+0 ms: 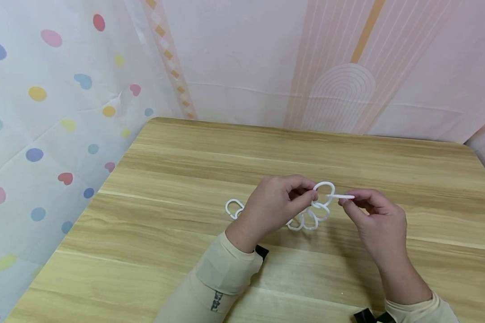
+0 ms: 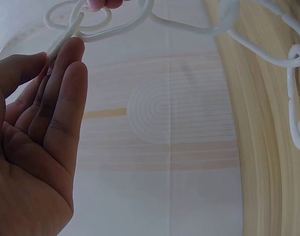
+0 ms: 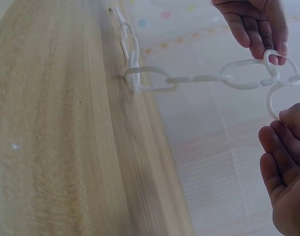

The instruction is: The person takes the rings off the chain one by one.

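A chain of white plastic links (image 1: 310, 228) hangs below my left hand (image 1: 272, 199), partly hidden behind it; its far end link (image 1: 227, 207) shows left of the wrist. Between thumb and fingertips the left hand pinches an upper link (image 1: 325, 183), held above the table. My right hand (image 1: 380, 220) pinches the end of another white link (image 1: 343, 196), which crosses the left one. In the right wrist view, this link (image 3: 270, 103) meets the others between both hands, and the chain (image 3: 206, 78) runs down to the wood.
Beneath the hands spreads a wood-grain table (image 1: 165, 251). A patterned pink and white cloth (image 1: 242, 63) stands behind it, and a dotted cloth (image 1: 32, 116) hangs on the left. Dark straps (image 1: 262, 252) show at the cuffs.
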Tool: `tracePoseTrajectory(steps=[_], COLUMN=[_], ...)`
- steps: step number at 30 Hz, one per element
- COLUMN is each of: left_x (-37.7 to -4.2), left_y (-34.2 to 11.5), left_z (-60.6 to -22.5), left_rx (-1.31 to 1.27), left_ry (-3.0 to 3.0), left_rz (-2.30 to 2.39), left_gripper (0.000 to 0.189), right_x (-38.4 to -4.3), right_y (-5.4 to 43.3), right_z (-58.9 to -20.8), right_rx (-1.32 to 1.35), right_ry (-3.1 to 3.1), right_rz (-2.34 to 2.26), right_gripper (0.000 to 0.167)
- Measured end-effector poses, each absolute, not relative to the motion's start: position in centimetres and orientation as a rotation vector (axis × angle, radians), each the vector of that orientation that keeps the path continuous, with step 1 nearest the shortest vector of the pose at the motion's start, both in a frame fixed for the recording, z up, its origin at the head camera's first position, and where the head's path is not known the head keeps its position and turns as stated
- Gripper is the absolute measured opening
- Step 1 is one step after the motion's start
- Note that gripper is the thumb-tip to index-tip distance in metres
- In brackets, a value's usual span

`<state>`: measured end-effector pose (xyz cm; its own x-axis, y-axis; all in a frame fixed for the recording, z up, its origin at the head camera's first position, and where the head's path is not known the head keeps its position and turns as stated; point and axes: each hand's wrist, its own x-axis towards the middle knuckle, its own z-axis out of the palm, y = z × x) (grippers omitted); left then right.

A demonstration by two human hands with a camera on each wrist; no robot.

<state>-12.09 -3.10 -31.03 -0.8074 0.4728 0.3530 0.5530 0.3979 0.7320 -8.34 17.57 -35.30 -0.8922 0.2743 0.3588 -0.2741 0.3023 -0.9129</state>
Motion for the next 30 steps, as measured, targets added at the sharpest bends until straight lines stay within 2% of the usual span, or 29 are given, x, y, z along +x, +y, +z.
tracePoseTrajectory(steps=[30], left_x=[-12.07], left_y=[-3.11], left_z=[-31.04], left_rx=[-0.925], left_ry=[-2.584], left_rz=[-1.394], left_gripper=[0.008], right_x=[-8.60], right_y=[17.86], right_z=[-35.51], right_rx=[-0.070], right_ry=[-2.097], right_rz=[1.625], right_gripper=[0.010])
